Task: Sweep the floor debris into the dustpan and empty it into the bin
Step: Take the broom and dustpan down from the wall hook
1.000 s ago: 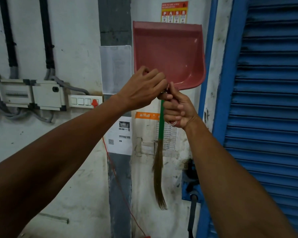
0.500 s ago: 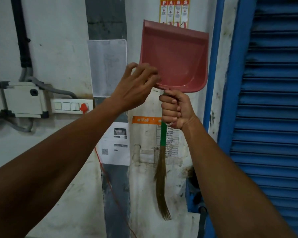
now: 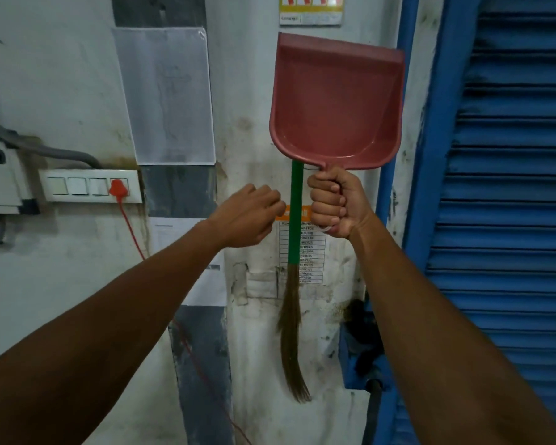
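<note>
My right hand (image 3: pixel 333 203) grips the handle of a red plastic dustpan (image 3: pixel 337 104) and holds it upright against the wall, pan above my fist. Just left of that fist, a broom (image 3: pixel 295 220) with a green handle and brown bristles hangs down the wall, its top hidden behind the dustpan. My left hand (image 3: pixel 247 216) hovers beside the green handle with its fingers curled. It holds nothing, and a small gap separates it from the handle.
A blue roller shutter (image 3: pixel 507 220) fills the right side. On the left of the wall sit a switch panel (image 3: pixel 90 186) with a red plug and cord, plus grey electrical boxes. Papers and a safety notice (image 3: pixel 310 9) are stuck on the wall.
My left hand has let go of the dustpan's lower edge and dropped down beside the broom handle. The right hand keeps its grip on the dustpan, now held clear of the broom.
</note>
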`<move>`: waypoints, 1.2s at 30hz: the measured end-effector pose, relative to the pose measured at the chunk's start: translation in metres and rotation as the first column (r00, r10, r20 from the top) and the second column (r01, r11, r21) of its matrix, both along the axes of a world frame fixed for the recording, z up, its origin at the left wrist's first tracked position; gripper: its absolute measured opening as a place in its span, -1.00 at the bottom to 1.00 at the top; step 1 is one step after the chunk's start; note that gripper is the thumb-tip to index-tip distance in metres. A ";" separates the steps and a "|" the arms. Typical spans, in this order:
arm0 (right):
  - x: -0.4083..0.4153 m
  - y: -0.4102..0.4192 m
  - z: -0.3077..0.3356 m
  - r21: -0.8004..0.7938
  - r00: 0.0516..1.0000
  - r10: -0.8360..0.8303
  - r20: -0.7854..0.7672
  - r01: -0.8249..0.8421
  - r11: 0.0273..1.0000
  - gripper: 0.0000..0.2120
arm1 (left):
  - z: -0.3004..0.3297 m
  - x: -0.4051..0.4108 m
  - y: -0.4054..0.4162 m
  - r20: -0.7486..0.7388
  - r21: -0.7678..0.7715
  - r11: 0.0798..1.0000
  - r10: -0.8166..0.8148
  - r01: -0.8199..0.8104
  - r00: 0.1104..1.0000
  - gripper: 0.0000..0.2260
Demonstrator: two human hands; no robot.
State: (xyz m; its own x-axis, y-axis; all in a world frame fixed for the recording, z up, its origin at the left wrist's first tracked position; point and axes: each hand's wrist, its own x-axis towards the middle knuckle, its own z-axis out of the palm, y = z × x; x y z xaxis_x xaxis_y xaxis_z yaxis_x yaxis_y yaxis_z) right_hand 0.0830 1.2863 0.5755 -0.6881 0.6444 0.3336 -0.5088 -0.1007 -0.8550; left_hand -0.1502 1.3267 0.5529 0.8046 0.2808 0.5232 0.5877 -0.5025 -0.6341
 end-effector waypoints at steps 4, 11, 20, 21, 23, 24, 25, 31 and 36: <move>0.017 0.020 -0.006 0.014 1.000 0.008 -0.007 -0.008 1.000 -0.59 | -0.012 0.033 0.016 -0.095 0.011 1.000 0.003 -0.002 0.996 -0.72; 0.054 0.055 -0.012 -0.003 0.999 0.002 0.039 -0.002 1.000 -0.57 | -0.027 0.075 0.053 -0.284 0.013 0.991 0.128 -0.130 0.950 -0.54; 0.087 0.088 -0.037 -0.042 0.998 0.021 0.056 -0.019 0.999 -0.56 | -0.062 0.099 0.078 -0.500 0.034 0.904 0.385 -0.427 0.776 -0.47; 0.089 0.091 -0.040 -0.047 0.998 0.029 0.056 -0.027 0.999 -0.56 | -0.065 0.101 0.080 -0.520 0.042 0.885 0.416 -0.464 0.746 -0.48; 0.092 0.095 -0.045 -0.049 0.997 0.048 0.055 -0.045 0.998 -0.56 | -0.068 0.105 0.082 -0.553 0.050 0.841 0.473 -0.539 0.686 -0.53; 0.092 0.096 -0.046 -0.046 0.997 0.054 0.056 -0.052 0.998 -0.56 | -0.067 0.107 0.082 -0.565 0.055 0.827 0.488 -0.559 0.666 -0.57; 0.094 0.097 -0.046 -0.041 0.997 0.060 0.057 -0.058 0.997 -0.56 | -0.067 0.108 0.085 -0.575 0.063 0.821 0.495 -0.568 0.651 -0.60; 0.100 0.096 -0.040 -0.023 0.996 0.068 0.064 -0.066 0.998 -0.56 | -0.050 0.112 0.090 -0.619 0.095 0.820 0.493 -0.564 0.612 -0.65; 0.102 0.084 -0.026 0.002 0.996 0.083 0.045 -0.083 0.997 -0.57 | -0.016 0.111 0.072 -0.567 0.143 0.836 0.508 -0.529 0.648 -0.66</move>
State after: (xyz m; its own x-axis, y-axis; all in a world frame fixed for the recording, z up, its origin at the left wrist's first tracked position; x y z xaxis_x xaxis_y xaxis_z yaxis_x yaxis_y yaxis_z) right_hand 0.1853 1.3704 0.5499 -0.7533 0.5835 0.3034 -0.4599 -0.1377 -0.8772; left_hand -0.0388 1.3987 0.5371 0.6593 0.7519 0.0080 0.3001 -0.2534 -0.9197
